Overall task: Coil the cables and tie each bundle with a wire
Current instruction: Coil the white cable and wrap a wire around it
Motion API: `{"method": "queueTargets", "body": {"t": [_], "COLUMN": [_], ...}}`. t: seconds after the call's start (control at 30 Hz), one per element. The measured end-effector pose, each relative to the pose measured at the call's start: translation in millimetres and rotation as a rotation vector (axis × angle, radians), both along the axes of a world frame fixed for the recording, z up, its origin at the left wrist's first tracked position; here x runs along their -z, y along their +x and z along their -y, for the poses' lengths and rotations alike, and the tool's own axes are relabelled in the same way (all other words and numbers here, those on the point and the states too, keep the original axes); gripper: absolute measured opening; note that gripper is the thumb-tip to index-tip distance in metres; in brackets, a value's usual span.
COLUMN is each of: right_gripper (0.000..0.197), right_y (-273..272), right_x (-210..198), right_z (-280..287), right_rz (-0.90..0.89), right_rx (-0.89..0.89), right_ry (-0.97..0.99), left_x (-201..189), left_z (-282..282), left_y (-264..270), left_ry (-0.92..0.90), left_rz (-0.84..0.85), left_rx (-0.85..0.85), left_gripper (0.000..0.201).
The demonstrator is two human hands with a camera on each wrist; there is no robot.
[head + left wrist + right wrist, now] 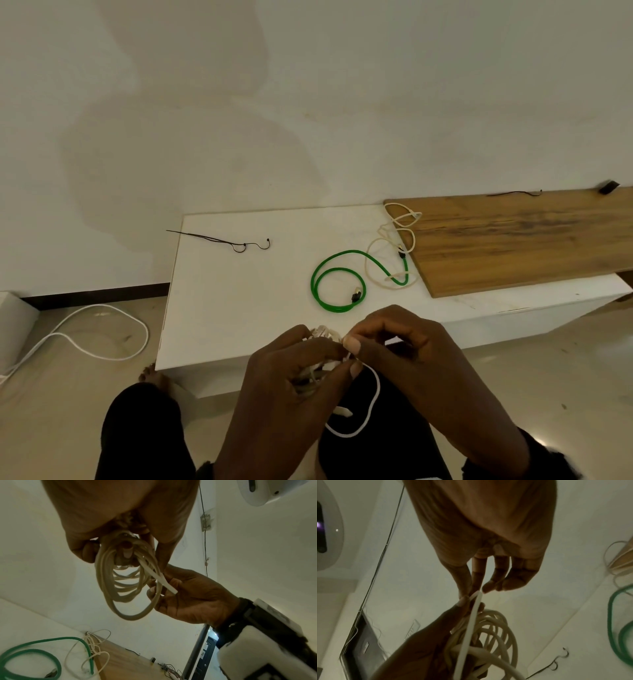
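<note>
Low over the white table's (239, 291) front edge, my left hand (301, 363) grips a coiled off-white cable (120, 582), its loops hanging below the fingers. A flat white tie strip (161, 580) crosses the coil. My right hand (387, 335) pinches that strip (475, 601) between thumb and forefinger, right beside my left hand (436, 635). One loop of the coiled cable (371, 407) dangles over my lap. A green cable (337, 277) lies loosely looped on the table, tangled with a thin cream cable (390, 253).
A black wire tie (236, 243) lies at the table's back left. A wooden board (513, 240) covers the right end, with another black wire (513, 193) on it. A white cable (102, 329) trails on the floor at left. My knees are under my hands.
</note>
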State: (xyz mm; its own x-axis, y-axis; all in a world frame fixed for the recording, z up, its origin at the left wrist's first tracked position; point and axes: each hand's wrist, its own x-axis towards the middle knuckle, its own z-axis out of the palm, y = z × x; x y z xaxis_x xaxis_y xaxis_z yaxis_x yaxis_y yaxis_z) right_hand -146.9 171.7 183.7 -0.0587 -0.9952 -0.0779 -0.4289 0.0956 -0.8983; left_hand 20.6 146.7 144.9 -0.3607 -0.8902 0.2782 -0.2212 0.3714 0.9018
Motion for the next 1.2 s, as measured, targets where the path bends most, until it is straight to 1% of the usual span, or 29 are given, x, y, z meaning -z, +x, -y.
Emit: {"method": "queueTargets", "body": {"t": [0.13,0.2,0.33,0.4,0.47,0.53,0.6,0.67,0.77,0.83,0.9,1.03,1.1,1.13,1.17,1.2], "right_gripper": [0.02,0.009,0.009,0.008,0.016,0.023,0.016,0.014,0.018,0.016,0.013,0.022,0.022,0.024,0.03,0.033], "right_y": [2.6,1.3,-8.9,-9.9,-7.9,-4.3,1.8,6.0,4.5,3.1,-1.2,-15.9,-17.5,-15.9,-12.9,-10.3], "right_x": [-3.4,-6.2,-20.3,-24.8,-25.6,-24.0,-20.1,-15.2,-13.9,-19.4,-27.0,-32.8,-28.9,-25.2,-21.3,-16.9], "right_z": [0.3,1.7,9.3,11.7,8.9,3.2,-2.5,-3.7,-1.4,1.6,6.4,15.2,16.1,15.7,14.8,12.7], "right_rz": [-0.019,-0.013,-0.025,0.009,0.146,0.244,0.236,0.183,0.18,0.148,0.198,0.335,0.429,0.451,0.443,0.392], "right_rx": [-0.02,0.008,0.104,0.092,0.03,-0.061,-0.149,-0.161,-0.11,-0.088,-0.033,0.013,0.014,-0.016,-0.054,-0.101], "right_ry": [-0.062,-0.101,-0.248,-0.287,-0.244,-0.128,-0.056,-0.071,-0.146,-0.223,-0.308,-0.444,-0.414,-0.353,-0.262,-0.17], "left_x": [2.1,4.1,4.9,5.4,4.8,3.1,2.7,4.8,9.7,11.7,14.6,20.0,18.3,16.5,13.9,11.2], "left_z": [-0.6,-0.2,-3.2,-3.4,-2.5,-1.7,-1.5,-1.5,-1.6,-2.1,-2.8,-3.1,-1.8,-1.5,-0.3,0.1], "left_y": [0.7,1.7,4.3,4.1,4.2,4.2,3.3,2.6,3.5,5.8,7.7,11.2,11.0,10.8,10.4,9.5], "left_ry": [0.043,0.096,0.227,0.242,0.256,0.276,0.291,0.291,0.296,0.328,0.372,0.469,0.467,0.451,0.427,0.396], "left_rz": [-0.022,-0.06,-0.122,-0.145,-0.159,-0.165,-0.188,-0.199,-0.17,-0.155,-0.166,-0.214,-0.227,-0.231,-0.233,-0.228], "left_rx": [0.024,0.051,0.137,0.15,0.144,0.142,0.155,0.18,0.223,0.233,0.242,0.3,0.304,0.298,0.298,0.305], "left_gripper": [0.015,0.02,0.025,0.026,0.026,0.025,0.024,0.026,0.028,0.027,0.024,0.022,0.015,0.015,0.015,0.015]}}
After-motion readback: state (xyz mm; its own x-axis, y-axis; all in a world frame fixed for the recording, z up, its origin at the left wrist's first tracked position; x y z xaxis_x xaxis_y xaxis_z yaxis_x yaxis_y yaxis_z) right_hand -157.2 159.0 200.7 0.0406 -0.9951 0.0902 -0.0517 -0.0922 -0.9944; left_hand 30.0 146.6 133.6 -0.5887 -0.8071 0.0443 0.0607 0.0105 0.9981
